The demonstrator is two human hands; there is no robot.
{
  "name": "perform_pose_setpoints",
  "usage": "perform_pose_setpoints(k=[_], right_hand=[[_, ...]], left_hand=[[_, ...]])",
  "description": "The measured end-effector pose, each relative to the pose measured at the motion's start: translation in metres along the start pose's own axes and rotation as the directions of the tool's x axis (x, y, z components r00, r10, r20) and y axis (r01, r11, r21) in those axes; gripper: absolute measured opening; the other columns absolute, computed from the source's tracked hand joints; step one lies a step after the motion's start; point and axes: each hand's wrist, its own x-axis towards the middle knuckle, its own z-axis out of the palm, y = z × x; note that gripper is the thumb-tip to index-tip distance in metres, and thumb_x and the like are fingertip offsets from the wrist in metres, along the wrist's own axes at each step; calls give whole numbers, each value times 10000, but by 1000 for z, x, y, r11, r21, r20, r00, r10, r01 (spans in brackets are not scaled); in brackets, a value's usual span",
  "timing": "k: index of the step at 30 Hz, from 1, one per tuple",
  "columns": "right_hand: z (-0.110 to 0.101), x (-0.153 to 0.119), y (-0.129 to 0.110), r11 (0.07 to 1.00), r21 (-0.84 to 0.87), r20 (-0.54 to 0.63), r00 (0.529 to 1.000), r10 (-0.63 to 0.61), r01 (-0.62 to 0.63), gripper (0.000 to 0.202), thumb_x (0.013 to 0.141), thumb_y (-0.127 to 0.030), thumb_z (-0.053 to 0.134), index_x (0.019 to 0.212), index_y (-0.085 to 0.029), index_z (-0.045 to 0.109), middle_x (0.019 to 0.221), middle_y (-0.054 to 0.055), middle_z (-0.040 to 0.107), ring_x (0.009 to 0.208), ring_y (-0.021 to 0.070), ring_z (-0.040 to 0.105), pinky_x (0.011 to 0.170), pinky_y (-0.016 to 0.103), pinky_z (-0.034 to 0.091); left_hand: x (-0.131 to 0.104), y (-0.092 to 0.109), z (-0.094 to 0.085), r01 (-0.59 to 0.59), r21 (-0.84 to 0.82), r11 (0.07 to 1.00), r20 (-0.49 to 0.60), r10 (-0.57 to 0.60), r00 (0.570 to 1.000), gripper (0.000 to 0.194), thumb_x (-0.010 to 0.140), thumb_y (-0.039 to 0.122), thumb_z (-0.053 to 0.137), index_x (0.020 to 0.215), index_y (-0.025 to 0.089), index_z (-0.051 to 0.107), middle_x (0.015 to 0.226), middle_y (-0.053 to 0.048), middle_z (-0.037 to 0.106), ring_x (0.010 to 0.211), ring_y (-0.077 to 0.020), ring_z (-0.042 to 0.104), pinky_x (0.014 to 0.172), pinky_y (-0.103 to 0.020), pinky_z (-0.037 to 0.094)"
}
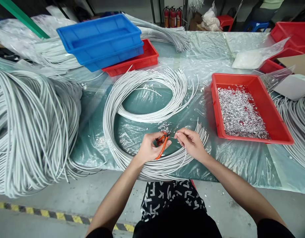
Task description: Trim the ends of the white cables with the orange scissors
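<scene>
My left hand (152, 147) is closed around a pair of small cutting pliers with orange handles (163, 147), its jaws pointing up and to the right. Opposite it, my right hand (189, 142) pinches the end of a thin grey cable (184, 157) close to the plier tips. Whether the jaws touch the cable end is too small to tell. Beneath both hands lies a large coil of grey cables (110, 132), its loose ends fanned out at the right. Small cut scraps (164, 126) are scattered on the table just beyond the pliers.
To the right stands a red tray (271, 119) of small shiny metal parts (239, 112). Stacked blue bins (103, 39) rest on a red bin (150, 56) at the back. A big cable bundle (35, 129) fills the left. A clear bag (251, 58) lies back right on the plastic-covered table (232, 158).
</scene>
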Motion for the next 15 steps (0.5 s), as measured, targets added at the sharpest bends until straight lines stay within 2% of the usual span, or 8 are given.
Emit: perform_pose_setpoints(k=[7, 12, 15], right_hand=[[0, -1, 0, 999, -14, 19, 999, -39, 40, 352, 968, -448, 520, 835, -156, 664, 602, -31, 463, 518, 93, 404, 484, 223, 341], [-2, -2, 2, 994, -100, 35, 998, -48, 51, 345, 978, -426, 509, 862, -158, 692, 643, -9, 526, 540, 98, 441, 492, 223, 349], [-4, -1, -2, 982, -162, 40, 995, -97, 102, 335, 985, -399, 501, 856, -159, 696, 679, 6, 578, 560, 103, 469, 518, 228, 367]], left_hand=[[-1, -2, 1, -30, -1, 1000, 93, 30, 995, 415, 819, 377, 690, 565, 151, 454, 565, 50, 350, 542, -82, 296, 505, -210, 273], [-2, -3, 1, -15, 19, 1000, 124, 13, 992, 389, 822, 364, 691, 583, 148, 472, 580, 48, 348, 550, -84, 291, 510, -214, 256], [-2, -4, 0, -9, 23, 1000, 127, 6, 992, 387, 827, 369, 686, 583, 144, 488, 581, 46, 344, 553, -86, 283, 506, -215, 248]])
